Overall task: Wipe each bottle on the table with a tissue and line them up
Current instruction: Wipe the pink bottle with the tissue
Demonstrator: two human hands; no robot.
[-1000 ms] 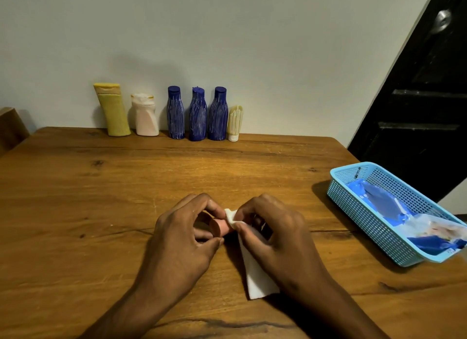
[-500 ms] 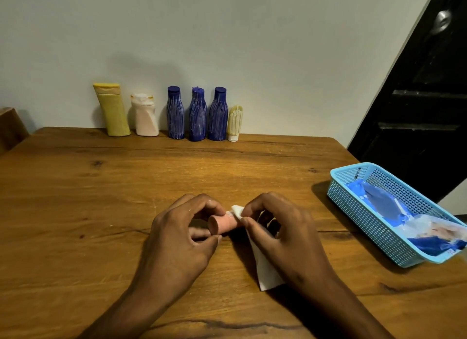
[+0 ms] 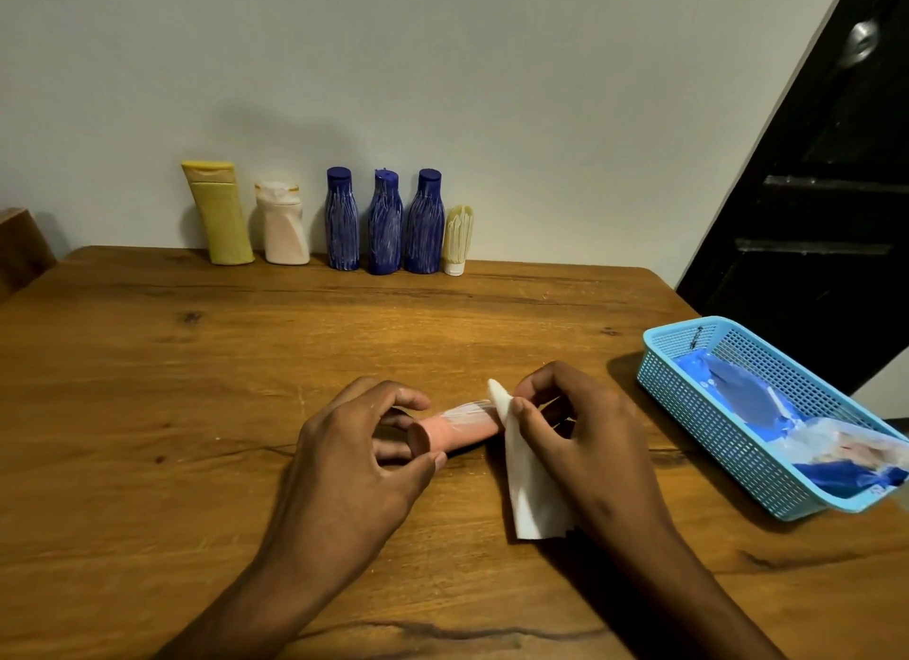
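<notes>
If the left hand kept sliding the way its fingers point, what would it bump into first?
The left hand points right, along the pink tube it holds. Going on, it would probably first meet the tissue and the right hand gripping it. Depth is hard to judge here.

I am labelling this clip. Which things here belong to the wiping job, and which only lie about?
Job: pink tube, tissue, left hand, right hand, six lined-up bottles.
Lying about: blue basket with packets, dark door.
</notes>
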